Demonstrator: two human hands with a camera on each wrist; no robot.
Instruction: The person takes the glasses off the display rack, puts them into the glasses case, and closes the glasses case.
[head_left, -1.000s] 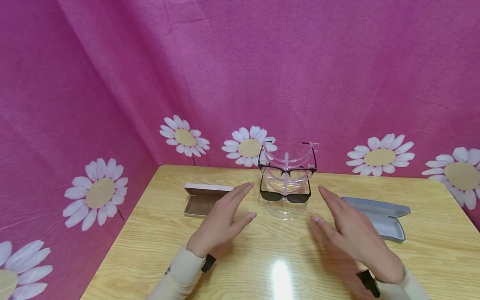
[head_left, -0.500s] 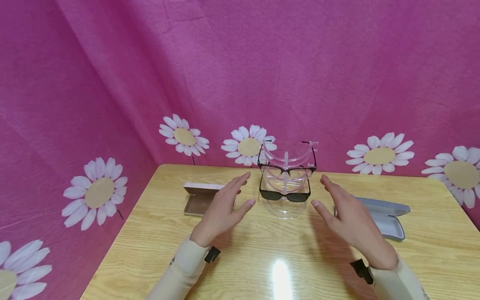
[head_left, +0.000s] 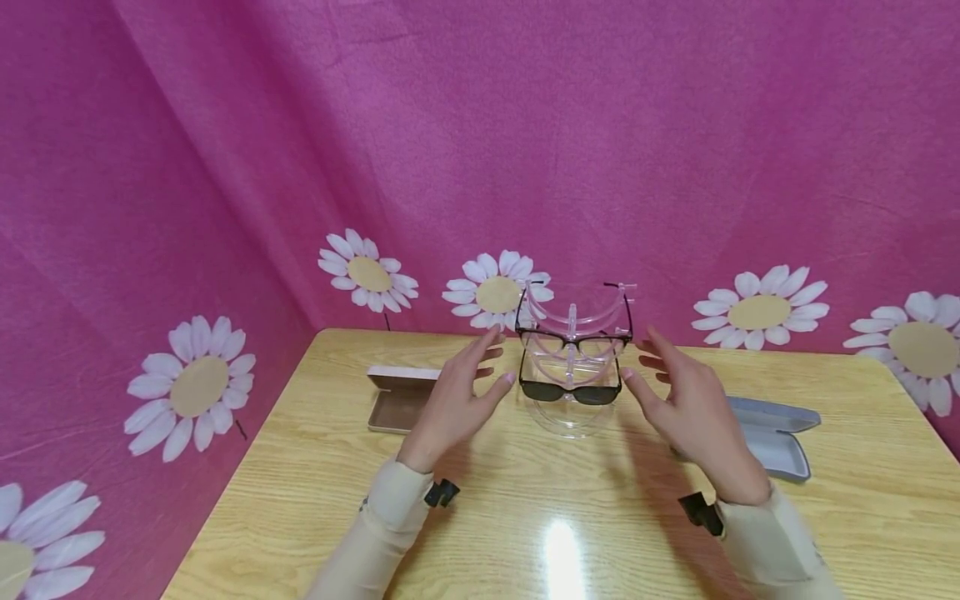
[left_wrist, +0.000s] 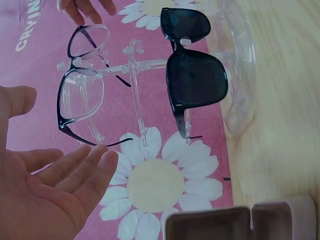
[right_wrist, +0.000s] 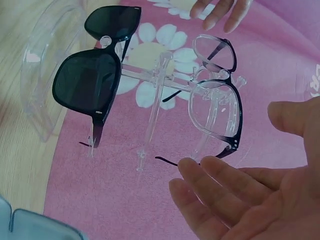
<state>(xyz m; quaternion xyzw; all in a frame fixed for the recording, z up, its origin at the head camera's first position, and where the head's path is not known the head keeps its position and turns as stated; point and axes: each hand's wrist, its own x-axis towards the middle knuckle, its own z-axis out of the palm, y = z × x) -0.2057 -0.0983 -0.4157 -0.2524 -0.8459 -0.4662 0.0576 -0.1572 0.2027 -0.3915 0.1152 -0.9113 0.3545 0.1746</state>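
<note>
Left hand (head_left: 457, 402): fingers loosely extended and a little apart, thumb held away, pinching nothing, just beside the display.
Right hand (head_left: 693, 407): a near mirror of it on the other side, fingers relaxed, thumb apart, gripping nothing.
Eyeglasses (head_left: 573, 343): dark-topped, clear-lensed, perched between the two hands on the upper tier, arms unfolded toward the back.
Eyeglass arms: likely the best hold, one per side near the hinges; the pair looks light and stiff, its arms thin enough to bend, its lenses probably slick and easily smudged.
Sunglasses (left_wrist: 197, 77): black, on the tier below, lenses facing the person.
Stand (left_wrist: 134, 90): clear plastic, probably light and easily nudged.
Brown case (head_left: 397, 410): open on the table (head_left: 555, 475), beyond the left hand.
Blue-grey case (head_left: 780, 450): open, beside the right hand.
Backdrop (head_left: 600, 150): pink cloth printed with daisies.
</note>
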